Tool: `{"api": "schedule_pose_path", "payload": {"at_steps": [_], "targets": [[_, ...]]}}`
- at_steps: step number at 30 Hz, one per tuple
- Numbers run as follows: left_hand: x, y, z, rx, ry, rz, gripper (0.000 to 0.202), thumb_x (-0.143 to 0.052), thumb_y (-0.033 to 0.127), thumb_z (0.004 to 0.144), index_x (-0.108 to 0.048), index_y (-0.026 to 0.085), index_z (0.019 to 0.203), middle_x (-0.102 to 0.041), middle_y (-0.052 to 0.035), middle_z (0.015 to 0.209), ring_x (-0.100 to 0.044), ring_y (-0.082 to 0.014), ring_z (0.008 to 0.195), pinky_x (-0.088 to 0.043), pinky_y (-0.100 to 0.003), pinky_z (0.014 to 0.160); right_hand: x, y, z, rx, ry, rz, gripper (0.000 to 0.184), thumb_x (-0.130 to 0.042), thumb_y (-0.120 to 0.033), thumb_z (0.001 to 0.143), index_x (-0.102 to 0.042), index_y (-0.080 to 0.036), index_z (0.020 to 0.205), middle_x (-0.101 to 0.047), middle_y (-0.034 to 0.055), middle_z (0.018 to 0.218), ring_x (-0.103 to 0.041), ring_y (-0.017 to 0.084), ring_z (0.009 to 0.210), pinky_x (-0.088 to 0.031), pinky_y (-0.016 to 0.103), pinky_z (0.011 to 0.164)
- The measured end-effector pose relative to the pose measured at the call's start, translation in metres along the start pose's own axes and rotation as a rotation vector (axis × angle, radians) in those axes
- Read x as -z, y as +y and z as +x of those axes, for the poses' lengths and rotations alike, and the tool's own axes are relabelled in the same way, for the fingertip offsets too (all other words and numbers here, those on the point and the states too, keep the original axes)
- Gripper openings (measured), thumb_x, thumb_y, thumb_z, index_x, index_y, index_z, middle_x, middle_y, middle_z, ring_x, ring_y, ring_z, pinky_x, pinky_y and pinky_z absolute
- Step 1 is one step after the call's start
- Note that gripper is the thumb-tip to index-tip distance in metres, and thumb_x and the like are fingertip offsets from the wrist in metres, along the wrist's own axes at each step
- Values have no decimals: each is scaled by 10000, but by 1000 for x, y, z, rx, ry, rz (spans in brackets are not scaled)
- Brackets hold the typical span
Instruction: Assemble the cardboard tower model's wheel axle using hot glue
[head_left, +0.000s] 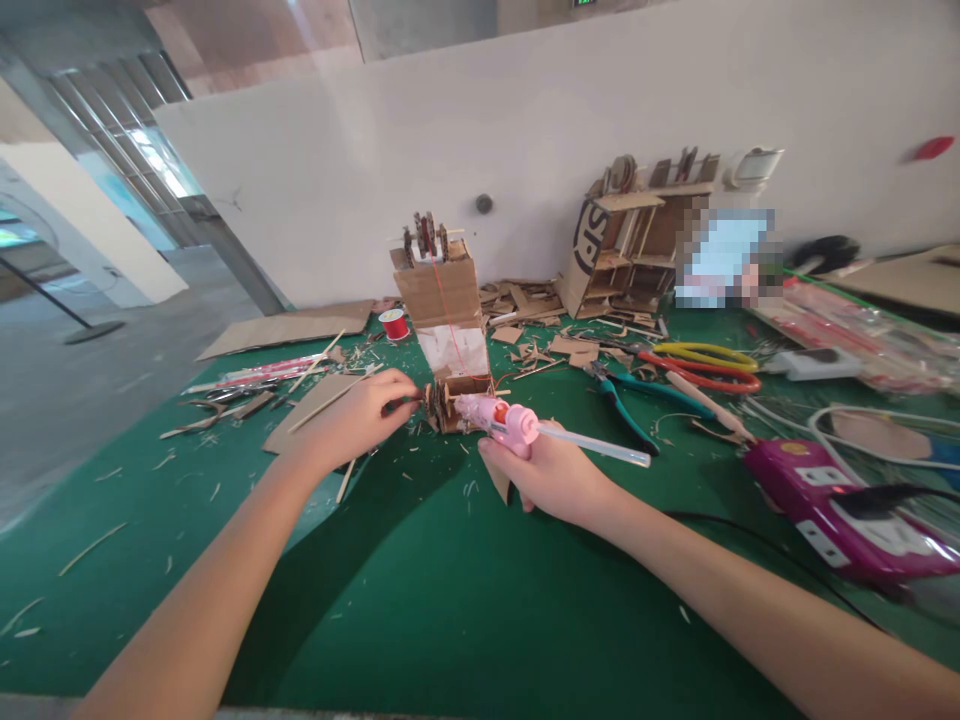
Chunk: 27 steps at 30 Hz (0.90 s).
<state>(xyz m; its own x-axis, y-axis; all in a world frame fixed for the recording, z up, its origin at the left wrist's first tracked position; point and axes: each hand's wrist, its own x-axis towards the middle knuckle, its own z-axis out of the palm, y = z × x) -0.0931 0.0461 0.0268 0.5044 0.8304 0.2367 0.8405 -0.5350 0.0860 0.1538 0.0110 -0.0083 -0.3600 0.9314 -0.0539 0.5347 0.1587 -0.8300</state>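
My right hand (559, 475) is wrapped round a pink hot glue gun (514, 425), with a clear glue stick (600, 446) sticking out of its back. The gun's nozzle end points left, at the base of a cardboard tower (450, 300). Low on this tower sits a stack of round cardboard discs (433, 405). Thumb and finger of my left hand (375, 405) pinch together just left of the discs; what lies between them is too small to make out. A red thread (444, 300) runs down the tower's front from cardboard wheels (426, 235) at its top.
A red thread spool (394, 323) and cardboard scraps (525, 300) lie behind. Teal-handled pliers (626, 405), yellow-and-orange-handled tools (705, 365) and a purple power strip (840, 510) with a cord are at right. A cardboard shelf structure (592, 250) stands against the white wall.
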Motion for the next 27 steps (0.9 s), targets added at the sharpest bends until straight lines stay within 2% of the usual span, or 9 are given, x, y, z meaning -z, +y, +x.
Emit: {"api": "schedule_pose_path", "payload": {"at_steps": [3,8,11,14,20,27], "targets": [[2,2,1,5,-13,9,227,-425,253,931,-638,177,913,-626,-42,940,-572,-143,760,-423,-258,685,0,0,0,2,5,-16,389,-451,-432,892,-504,-190,591,-488,-43,396,-501,83,320,-373,156,329],[8,11,2,83,-76,-2,249,-426,260,921,-615,189,776,-607,-12,739,-554,-144,665,-406,-253,624,0,-2,0,6,7,-22,389,-450,-425,889,-491,-191,581,-483,-44,390,-503,84,319,-377,155,332],[6,12,0,194,-97,-107,203,-428,294,920,-615,220,948,-634,5,751,-554,-138,613,-408,-254,595,0,-2,0,6,5,-18,398,-450,-428,890,-494,-189,575,-483,-42,390,-501,81,319,-383,153,339],[-1,6,-2,258,-92,-245,238,-407,342,927,-547,238,1089,-656,10,786,-572,-140,608,-421,-256,582,0,-2,-1,4,6,-25,387,-458,-431,888,-507,-187,592,-482,-44,390,-499,81,318,-374,151,333],[-15,-7,-3,236,-80,-276,229,-375,390,934,-539,240,987,-628,18,714,-583,-150,608,-418,-255,560,1,-2,0,-8,6,-22,383,-466,-428,883,-500,-185,589,-481,-42,390,-499,82,321,-373,149,331],[-9,1,-3,187,-51,-182,247,-357,366,936,-558,230,986,-631,-1,769,-568,-147,617,-403,-257,555,1,-3,-1,-6,5,-33,414,-451,-433,889,-493,-187,559,-483,-35,391,-503,87,326,-387,161,351]]}}
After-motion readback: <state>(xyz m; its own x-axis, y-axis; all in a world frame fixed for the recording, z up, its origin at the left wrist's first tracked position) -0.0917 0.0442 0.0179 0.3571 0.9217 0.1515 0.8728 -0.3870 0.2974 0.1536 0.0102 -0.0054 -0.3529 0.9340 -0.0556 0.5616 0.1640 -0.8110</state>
